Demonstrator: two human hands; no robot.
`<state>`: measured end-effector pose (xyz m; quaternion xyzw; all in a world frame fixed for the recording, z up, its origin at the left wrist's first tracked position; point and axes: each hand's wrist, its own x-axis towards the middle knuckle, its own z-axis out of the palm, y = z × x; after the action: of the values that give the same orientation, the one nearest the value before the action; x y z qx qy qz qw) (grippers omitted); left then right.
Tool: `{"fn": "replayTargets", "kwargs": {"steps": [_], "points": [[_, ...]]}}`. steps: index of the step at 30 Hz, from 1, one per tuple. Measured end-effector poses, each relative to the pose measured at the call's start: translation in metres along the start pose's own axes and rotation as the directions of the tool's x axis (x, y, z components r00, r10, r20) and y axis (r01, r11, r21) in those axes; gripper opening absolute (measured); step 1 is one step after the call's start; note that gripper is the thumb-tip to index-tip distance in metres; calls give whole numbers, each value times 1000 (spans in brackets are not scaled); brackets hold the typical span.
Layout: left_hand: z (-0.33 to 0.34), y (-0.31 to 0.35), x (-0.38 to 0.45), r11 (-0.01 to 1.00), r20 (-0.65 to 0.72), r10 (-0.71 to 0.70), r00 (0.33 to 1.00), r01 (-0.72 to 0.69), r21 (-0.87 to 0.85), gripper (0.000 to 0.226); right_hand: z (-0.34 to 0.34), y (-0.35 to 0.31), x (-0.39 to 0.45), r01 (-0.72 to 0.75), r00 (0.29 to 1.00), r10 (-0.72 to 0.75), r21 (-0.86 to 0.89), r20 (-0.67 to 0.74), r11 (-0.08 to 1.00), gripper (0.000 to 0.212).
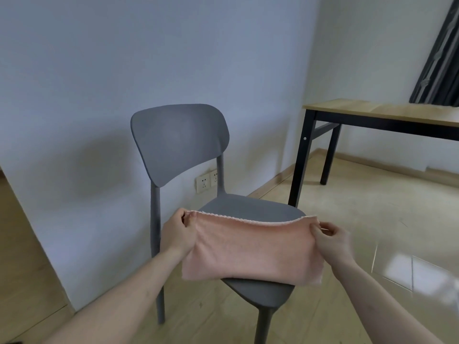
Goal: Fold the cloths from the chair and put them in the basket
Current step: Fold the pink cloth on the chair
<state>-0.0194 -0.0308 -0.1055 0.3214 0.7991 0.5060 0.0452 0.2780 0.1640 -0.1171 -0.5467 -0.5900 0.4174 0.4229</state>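
Observation:
A pink cloth (250,252) hangs stretched between my two hands over the seat of a grey chair (178,142). My left hand (178,232) pinches the cloth's upper left corner. My right hand (332,238) pinches its upper right corner. The cloth looks doubled over, with two edges meeting along the top, and its lower part drapes over the front of the seat. No basket is in view.
A wooden table with black legs (387,115) stands to the right of the chair. A dark curtain (439,58) hangs behind it. Wall sockets (206,181) sit low on the wall behind the chair. The floor is glossy tile.

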Motion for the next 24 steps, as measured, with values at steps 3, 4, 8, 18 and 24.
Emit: {"fn": "replayTargets", "kwargs": {"steps": [3,4,8,18,24], "points": [[12,-4,6,999,-51,-34,998,34,9,32,7,3,6,-3,1000,3,9,-14,1000,23],[16,-5,8,999,-65,-46,997,47,16,31,9,3,8,-4,1000,4,12,-17,1000,20],[27,-14,12,994,-90,-91,992,96,50,26,15,6,15,-26,999,27,26,-33,999,21],[35,-23,14,991,-146,-7,989,26,128,11,13,10,7,-96,995,97,12,-34,995,36],[26,-25,16,953,-18,-67,998,70,296,43,7,14,-13,-150,974,162,-85,159,985,71]]}}
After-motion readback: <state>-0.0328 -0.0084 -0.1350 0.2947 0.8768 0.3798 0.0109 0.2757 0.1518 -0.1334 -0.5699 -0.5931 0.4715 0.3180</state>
